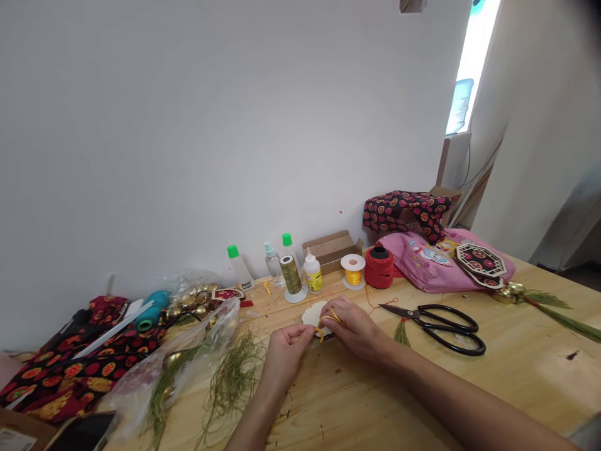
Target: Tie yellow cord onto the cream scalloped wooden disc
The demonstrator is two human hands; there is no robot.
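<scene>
Delicately, a worker's left hand (286,346) and right hand (351,324) pinch yellow cord (321,334) at the near edge of a pale scalloped disc (311,313), between them at the desk (357,401); light, even tension should probably keep the cord neat.

Thin yellow cord (321,334); scalloped cream disc (310,314); squat red thread spool (379,274) (core (381,252) black); draped black cloth (397,205), red-and-orange roundel print.
</scene>
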